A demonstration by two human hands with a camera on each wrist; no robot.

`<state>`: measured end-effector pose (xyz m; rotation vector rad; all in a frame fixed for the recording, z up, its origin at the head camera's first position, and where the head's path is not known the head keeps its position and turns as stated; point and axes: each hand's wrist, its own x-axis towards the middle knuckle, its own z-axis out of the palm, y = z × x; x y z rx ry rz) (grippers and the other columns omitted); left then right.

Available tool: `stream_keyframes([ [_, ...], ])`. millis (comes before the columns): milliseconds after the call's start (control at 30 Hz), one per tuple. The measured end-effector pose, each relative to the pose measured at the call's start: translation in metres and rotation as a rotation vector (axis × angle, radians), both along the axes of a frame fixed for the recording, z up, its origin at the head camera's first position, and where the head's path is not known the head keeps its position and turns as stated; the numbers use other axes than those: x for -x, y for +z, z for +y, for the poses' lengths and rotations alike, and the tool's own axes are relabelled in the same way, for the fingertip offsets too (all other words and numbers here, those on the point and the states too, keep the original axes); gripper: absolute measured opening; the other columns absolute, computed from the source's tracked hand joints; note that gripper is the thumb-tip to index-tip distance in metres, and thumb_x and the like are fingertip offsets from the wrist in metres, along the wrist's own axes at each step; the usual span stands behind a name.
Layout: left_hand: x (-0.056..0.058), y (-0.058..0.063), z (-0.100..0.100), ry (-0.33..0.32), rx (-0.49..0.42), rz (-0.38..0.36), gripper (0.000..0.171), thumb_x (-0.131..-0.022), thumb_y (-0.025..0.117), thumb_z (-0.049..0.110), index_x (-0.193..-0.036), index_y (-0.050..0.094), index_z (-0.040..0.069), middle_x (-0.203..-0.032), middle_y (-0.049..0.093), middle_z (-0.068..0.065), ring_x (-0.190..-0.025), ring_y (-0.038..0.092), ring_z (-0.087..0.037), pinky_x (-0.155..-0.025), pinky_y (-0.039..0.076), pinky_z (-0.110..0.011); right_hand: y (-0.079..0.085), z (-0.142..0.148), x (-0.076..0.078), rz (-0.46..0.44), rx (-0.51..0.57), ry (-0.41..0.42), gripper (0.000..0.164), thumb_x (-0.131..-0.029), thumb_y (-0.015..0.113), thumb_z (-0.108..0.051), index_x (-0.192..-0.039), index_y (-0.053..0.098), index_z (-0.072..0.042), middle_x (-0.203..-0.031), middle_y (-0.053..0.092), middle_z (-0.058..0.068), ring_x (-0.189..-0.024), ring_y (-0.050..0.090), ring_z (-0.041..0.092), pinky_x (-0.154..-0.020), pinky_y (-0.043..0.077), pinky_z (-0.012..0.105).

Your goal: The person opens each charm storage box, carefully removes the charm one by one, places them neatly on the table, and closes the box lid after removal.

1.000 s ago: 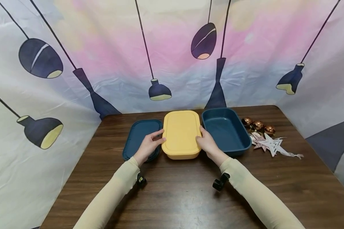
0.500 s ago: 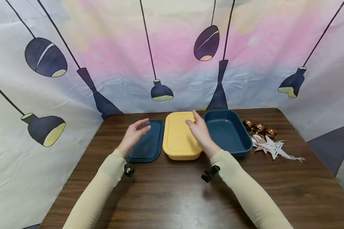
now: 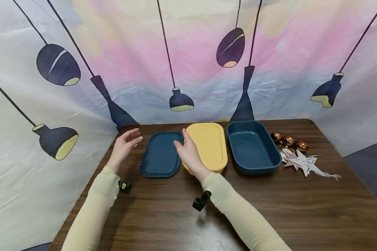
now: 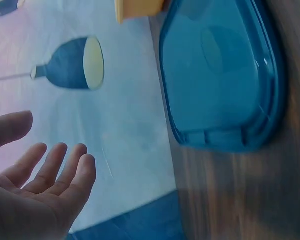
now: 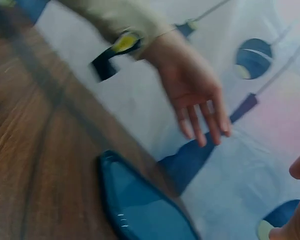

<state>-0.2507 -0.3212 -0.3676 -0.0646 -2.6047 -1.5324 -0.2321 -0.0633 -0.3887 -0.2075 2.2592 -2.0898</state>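
Observation:
My left hand [image 3: 123,147] hovers left of a dark blue lid [image 3: 162,153] that lies flat on the table. Its fingers are relaxed and hold nothing; the left wrist view shows the palm and spread fingers beside the blue lid [image 4: 215,70]. In the head view my right hand [image 3: 190,151] overlaps the left side of a yellow box with its lid on [image 3: 210,144]. Its thumb and fingers are apart, with nothing between them. Right of the yellow box stands a dark blue box [image 3: 254,148] without a lid, bare inside.
Several copper-coloured shiny balls [image 3: 289,141] lie at the right of the blue box. In front of them are star ornaments [image 3: 302,162], white and pinkish. A printed cloth [image 3: 138,52] hangs right behind the wooden table [image 3: 163,216].
Both hands have let go of the yellow box and moved left, the right one crossing over it toward the blue lid. The yellow box stays between the blue lid and blue box.

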Motion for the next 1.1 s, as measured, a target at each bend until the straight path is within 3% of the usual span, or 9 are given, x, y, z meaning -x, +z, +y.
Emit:
stream_keyframes([
  [100, 0.0, -0.005, -0.009, 0.016, 0.02, -0.019, 0.061, -0.101, 0.065, 0.029, -0.153, 0.044, 0.006, -0.147, 0.05, -0.021, -0.108, 0.057, -0.003, -0.095, 0.049, -0.028, -0.011, -0.011, -0.005, 0.048, -0.081, 0.032, 0.068, -0.106, 0.053, -0.023, -0.162, 0.018, -0.011, -0.168, 0.015, 0.005, -0.152, 0.017, 0.023, -0.119, 0.027, 0.046],
  [267, 0.002, -0.02, -0.017, 0.024, 0.022, -0.106, 0.063, -0.102, 0.063, 0.028, -0.155, 0.039, 0.005, -0.149, 0.046, -0.023, -0.123, 0.055, -0.032, -0.103, 0.047, -0.047, -0.026, -0.026, -0.014, 0.049, -0.208, 0.155, 0.072, -0.107, 0.05, -0.029, -0.162, 0.01, -0.004, -0.168, 0.006, 0.012, -0.154, 0.008, 0.028, -0.121, 0.018, 0.047],
  [433, 0.003, -0.036, -0.021, 0.034, -0.019, -0.205, 0.064, -0.102, 0.061, 0.022, -0.157, 0.034, 0.003, -0.152, 0.041, -0.026, -0.134, 0.045, -0.041, -0.109, 0.039, -0.056, -0.038, -0.04, -0.02, 0.015, -0.295, 0.251, 0.078, -0.107, 0.05, -0.031, -0.161, 0.003, 0.0, -0.167, -0.002, 0.019, -0.153, -0.003, 0.034, -0.122, 0.011, 0.05],
  [633, 0.003, -0.052, -0.025, 0.049, -0.034, -0.292, 0.067, -0.103, 0.059, 0.024, -0.159, 0.028, 0.004, -0.154, 0.038, -0.025, -0.135, 0.043, -0.041, -0.107, 0.04, -0.055, -0.055, -0.051, -0.023, -0.025, -0.299, 0.201, 0.08, -0.105, 0.053, -0.024, -0.159, 0.002, 0.005, -0.165, -0.006, 0.025, -0.152, -0.011, 0.038, -0.122, 0.006, 0.05],
  [800, 0.006, -0.061, -0.026, 0.048, -0.031, -0.312, 0.065, -0.104, 0.058, 0.022, -0.159, 0.027, 0.001, -0.153, 0.038, -0.027, -0.135, 0.045, -0.041, -0.108, 0.04, -0.055, -0.062, -0.055, -0.024, -0.102, -0.256, 0.16, 0.081, -0.104, 0.053, -0.023, -0.16, -0.001, 0.002, -0.165, -0.011, 0.023, -0.151, -0.015, 0.036, -0.122, 0.005, 0.051],
  [1100, 0.019, -0.069, -0.019, 0.042, -0.031, -0.323, 0.061, -0.105, 0.055, 0.018, -0.157, 0.029, -0.002, -0.151, 0.037, -0.029, -0.132, 0.047, -0.042, -0.108, 0.042, -0.05, -0.073, -0.054, -0.019, -0.147, -0.23, 0.04, 0.082, -0.103, 0.053, -0.021, -0.161, -0.001, -0.002, -0.167, -0.004, 0.021, -0.153, 0.001, 0.037, -0.12, 0.016, 0.054],
])
